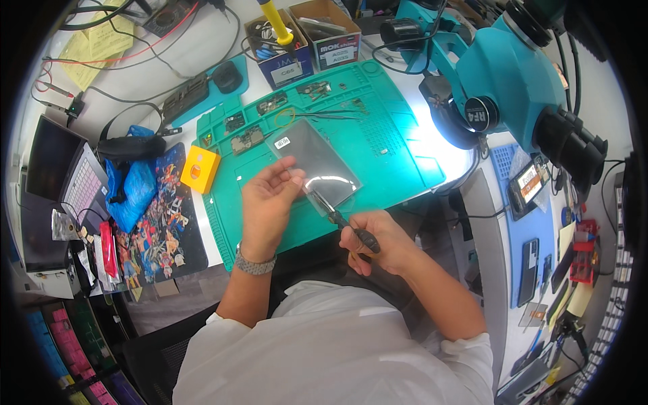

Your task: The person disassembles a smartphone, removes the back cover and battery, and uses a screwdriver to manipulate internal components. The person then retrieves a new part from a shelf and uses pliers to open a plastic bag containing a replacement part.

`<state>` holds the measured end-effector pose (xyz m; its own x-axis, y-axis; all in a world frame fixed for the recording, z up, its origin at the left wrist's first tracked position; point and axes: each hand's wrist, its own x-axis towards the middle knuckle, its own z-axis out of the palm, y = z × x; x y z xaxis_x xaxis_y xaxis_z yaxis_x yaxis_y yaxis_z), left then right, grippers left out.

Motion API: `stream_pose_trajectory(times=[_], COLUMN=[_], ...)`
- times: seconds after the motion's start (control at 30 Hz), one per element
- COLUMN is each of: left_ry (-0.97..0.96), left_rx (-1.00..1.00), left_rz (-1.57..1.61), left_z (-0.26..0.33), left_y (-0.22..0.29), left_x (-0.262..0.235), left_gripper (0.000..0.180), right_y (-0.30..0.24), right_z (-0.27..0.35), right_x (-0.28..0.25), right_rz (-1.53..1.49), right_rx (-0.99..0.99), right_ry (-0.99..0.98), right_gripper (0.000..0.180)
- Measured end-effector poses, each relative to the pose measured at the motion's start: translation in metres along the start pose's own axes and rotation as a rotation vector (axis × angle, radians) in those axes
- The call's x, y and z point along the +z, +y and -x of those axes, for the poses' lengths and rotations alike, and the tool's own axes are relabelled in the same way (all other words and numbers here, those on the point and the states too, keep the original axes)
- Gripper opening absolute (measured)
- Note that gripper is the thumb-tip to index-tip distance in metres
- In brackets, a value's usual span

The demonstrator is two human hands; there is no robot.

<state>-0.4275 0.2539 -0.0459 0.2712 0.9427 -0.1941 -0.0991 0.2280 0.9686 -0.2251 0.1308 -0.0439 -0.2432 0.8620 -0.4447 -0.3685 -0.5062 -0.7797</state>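
Note:
Over the green work mat [236, 177], a clear plastic packet [316, 160] holds a flat grey sheet or panel with a small white label near its upper left corner. My left hand [266, 202] pinches the packet's near left edge between thumb and fingers. A pair of scissors [335, 215] with dark handles is in my right hand [383, 244], fingers wrapped round the grips. The blades point up and left, at the packet's near edge just beside my left fingertips. Whether they have cut into the plastic I cannot tell.
Several circuit boards [247, 139] and a pair of tweezers [329, 116] lie on the mat's far part. A yellow box [200, 169] stands at left, near a laptop [82, 177]. A teal microscope [496, 71] overhangs the right; open boxes [282, 64] stand behind.

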Motion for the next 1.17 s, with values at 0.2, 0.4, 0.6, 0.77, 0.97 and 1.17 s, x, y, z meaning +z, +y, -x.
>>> stream_pose_trajectory(times=[0.2, 0.4, 0.6, 0.77, 0.97, 1.17], left_ry=[-0.02, -0.01, -0.022, -0.034, -0.057, -0.05], left_rx=[-0.015, -0.001, -0.021, -0.035, -0.055, -0.066], left_rz=[0.061, 0.043, 0.087, 0.108, 0.096, 0.132], left_z=[-0.002, -0.004, -0.003, -0.001, 0.0, -0.002], left_y=[-0.003, -0.005, -0.004, -0.002, 0.0, -0.001], left_x=[-0.002, -0.004, -0.003, 0.0, 0.0, 0.001], left_gripper=[0.048, 0.05, 0.051, 0.052, 0.048, 0.05], right_y=[-0.002, -0.002, -0.002, 0.003, 0.002, 0.0], right_z=[0.001, -0.006, -0.007, -0.013, -0.013, -0.005], right_x=[-0.01, -0.007, -0.01, -0.006, -0.003, -0.002], right_rz=[-0.059, -0.048, 0.035, 0.073, 0.054, 0.035], right_rx=[0.015, -0.043, -0.066, -0.092, -0.089, -0.026], right_ry=[-0.015, -0.034, -0.049, 0.0, -0.003, 0.012], right_gripper=[0.041, 0.051, 0.05, 0.046, 0.046, 0.044])
